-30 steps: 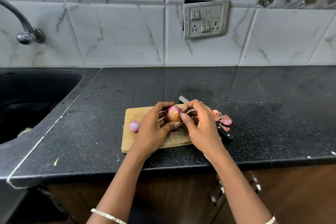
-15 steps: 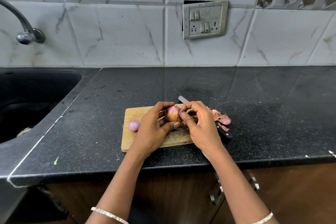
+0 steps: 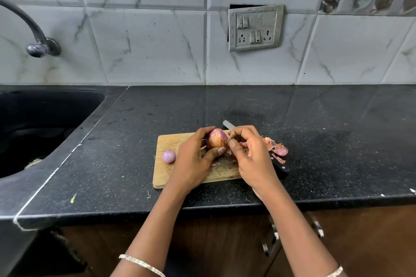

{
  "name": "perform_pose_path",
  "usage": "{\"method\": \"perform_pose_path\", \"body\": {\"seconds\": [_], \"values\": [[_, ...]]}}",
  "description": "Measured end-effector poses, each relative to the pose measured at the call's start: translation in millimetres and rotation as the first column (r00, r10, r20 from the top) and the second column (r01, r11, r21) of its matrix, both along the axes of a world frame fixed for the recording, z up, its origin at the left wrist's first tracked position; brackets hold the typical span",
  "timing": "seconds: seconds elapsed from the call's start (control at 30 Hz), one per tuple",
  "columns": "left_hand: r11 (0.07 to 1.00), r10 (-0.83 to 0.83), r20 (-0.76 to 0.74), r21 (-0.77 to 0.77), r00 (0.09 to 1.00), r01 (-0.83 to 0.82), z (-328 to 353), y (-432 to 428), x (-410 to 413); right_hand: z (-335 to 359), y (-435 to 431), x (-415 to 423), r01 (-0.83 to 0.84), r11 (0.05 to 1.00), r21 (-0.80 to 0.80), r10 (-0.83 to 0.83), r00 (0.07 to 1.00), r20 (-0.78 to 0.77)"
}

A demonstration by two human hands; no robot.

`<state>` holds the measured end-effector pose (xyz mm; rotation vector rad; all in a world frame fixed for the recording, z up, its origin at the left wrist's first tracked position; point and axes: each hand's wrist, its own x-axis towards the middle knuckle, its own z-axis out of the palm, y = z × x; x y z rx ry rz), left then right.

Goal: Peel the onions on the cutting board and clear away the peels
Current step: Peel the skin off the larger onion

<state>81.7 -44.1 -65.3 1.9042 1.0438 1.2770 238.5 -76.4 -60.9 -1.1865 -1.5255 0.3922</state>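
My left hand (image 3: 193, 159) grips an onion (image 3: 216, 138) with brown and purple skin, lifted just above the wooden cutting board (image 3: 166, 141). My right hand (image 3: 249, 155) is against the onion's right side, with thumb and fingertips pinching its skin. A small peeled purple onion (image 3: 168, 156) lies on the left part of the board. A heap of pink peels (image 3: 275, 147) sits on the counter off the board's right edge. A knife lies under my right hand, its blade tip (image 3: 228, 124) behind and its black handle (image 3: 280, 166) to the right.
The black granite counter (image 3: 337, 141) runs to the right and back to a tiled wall with a switch panel (image 3: 255, 28). A dark sink (image 3: 40, 123) with a tap (image 3: 38, 38) lies to the left. Cabinet handles (image 3: 272, 240) show below the counter's front edge.
Both hands stay on the onion over the board. My right fingers have shifted slightly on its skin, and more purple shows at the top of the onion.
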Motion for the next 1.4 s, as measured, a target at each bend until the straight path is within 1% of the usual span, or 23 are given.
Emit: {"method": "perform_pose_path", "body": {"seconds": [0.07,0.13,0.2,0.27,0.33,0.43,0.57,0.67,0.77,0.9,1.07,1.23,1.3,1.4], "values": [[1.0,0.004,-0.006,0.011,1.0,-0.004,0,0,1,0,-1,0,0.019,1.0,0.02,-0.018,0.997,-0.07],[1.0,-0.003,0.001,0.003,1.0,0.003,-1,1,1,-1,-1,1,0.089,0.995,0.041,-0.083,0.99,-0.117],[1.0,-0.01,0.011,-0.006,1.0,0.01,-2,2,2,-1,0,1,0.15,0.988,0.037,-0.145,0.983,-0.109],[1.0,-0.018,0.033,-0.021,0.999,0.018,-3,3,1,0,0,0,0.169,0.985,0.028,-0.167,0.983,-0.07],[0.998,-0.037,0.07,-0.038,0.997,0.04,-4,4,0,0,0,-2,0.16,0.987,0.019,-0.158,0.986,-0.06],[0.996,-0.055,0.103,-0.059,0.993,0.061,-5,4,-2,2,-2,-3,0.114,0.994,-0.007,-0.114,0.989,-0.097],[0.997,-0.052,0.09,-0.055,0.995,0.057,-4,3,-3,2,-1,-4,0.137,0.989,-0.056,-0.143,0.983,-0.114],[0.996,-0.057,0.114,-0.067,0.992,0.065,-3,0,-2,4,0,-6,0.136,0.986,-0.098,-0.148,0.982,-0.119],[0.994,-0.059,0.136,-0.08,0.989,0.07,-1,-1,-1,5,0,-5,0.101,0.991,-0.087,-0.11,0.989,-0.101],[0.994,-0.058,0.141,-0.087,0.988,0.071,0,-2,-1,1,3,-1,0.109,0.992,-0.057,-0.114,0.99,-0.085],[0.998,-0.026,0.095,-0.056,0.995,0.032,1,-4,0,1,2,-4,0.129,0.992,-0.004,-0.129,0.989,-0.068],[0.998,-0.022,0.078,-0.055,0.997,0.027,3,-7,0,2,-2,-5,0.186,0.982,0.035,-0.186,0.982,0.018],[0.998,-0.012,0.072,-0.056,0.997,0.016,3,-7,0,3,-3,-4,0.198,0.98,0.033,-0.198,0.98,0.004],[0.999,0.003,0.059,-0.048,0.998,0.0,3,-6,0,3,-5,-1,0.176,0.984,0.026,-0.174,0.981,-0.083]]}}
